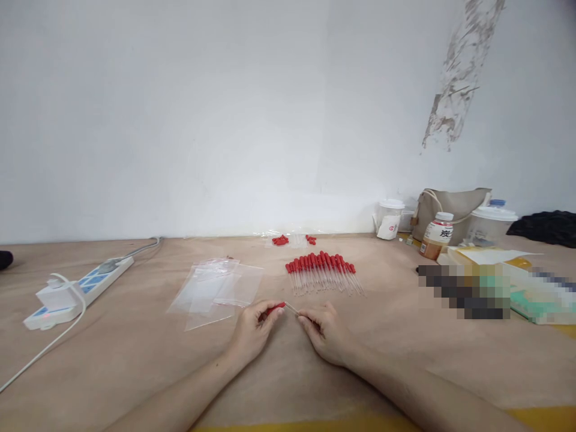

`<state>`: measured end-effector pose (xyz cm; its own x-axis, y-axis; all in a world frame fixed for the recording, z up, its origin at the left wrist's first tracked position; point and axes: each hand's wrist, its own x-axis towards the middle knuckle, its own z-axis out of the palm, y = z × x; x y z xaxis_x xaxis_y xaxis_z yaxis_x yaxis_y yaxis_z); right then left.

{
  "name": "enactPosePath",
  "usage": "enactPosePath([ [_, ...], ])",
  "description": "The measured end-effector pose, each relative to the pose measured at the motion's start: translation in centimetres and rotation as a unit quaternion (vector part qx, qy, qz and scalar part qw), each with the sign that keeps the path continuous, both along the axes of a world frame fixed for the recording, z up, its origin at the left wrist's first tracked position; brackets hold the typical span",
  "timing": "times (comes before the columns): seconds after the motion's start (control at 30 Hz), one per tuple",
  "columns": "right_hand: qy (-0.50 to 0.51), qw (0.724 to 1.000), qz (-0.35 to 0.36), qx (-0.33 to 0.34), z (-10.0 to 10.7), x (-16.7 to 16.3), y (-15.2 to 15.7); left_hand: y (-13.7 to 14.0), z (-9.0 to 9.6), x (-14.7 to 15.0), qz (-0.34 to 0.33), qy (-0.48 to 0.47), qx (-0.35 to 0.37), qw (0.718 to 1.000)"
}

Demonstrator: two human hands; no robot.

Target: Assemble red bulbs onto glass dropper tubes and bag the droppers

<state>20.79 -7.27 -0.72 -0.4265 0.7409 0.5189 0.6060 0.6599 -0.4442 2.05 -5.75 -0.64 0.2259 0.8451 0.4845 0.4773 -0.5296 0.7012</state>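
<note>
My left hand [252, 327] is closed in a pinch on a red rubber dropper bulb [277, 308]. Between the thumb and fingers of my right hand [327, 333] is a thin clear dropper tube [291, 309], held at a slant. The tube's far end meets the bulb's tip; how deep it sits inside I cannot tell. Just beyond my right hand, several droppers with red bulbs [320, 262] lie side by side in a fan, their clear tubes pointing towards me. Clear plastic bags [202, 294] lie flat beyond my left hand.
Loose red bulbs [280, 240] lie on clear plastic near the wall. On the left is a white power strip [105, 277] with a plugged-in charger and cable. A lidded cup [389, 219], a drink bottle [437, 236] and a grey bag [456, 210] stand at the right.
</note>
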Motion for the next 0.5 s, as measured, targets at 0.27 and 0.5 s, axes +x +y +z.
enactPosePath([
  [0.27,-0.044,0.998,0.021,0.027,-0.1,0.0,0.0,0.3,-0.4,-0.5,-0.013,-0.019,-0.025,0.999],
  [0.5,-0.126,0.987,0.028,0.098,0.6,1.6,1.1,-0.2,0.3,-0.7,-0.079,0.066,0.011,0.995],
])
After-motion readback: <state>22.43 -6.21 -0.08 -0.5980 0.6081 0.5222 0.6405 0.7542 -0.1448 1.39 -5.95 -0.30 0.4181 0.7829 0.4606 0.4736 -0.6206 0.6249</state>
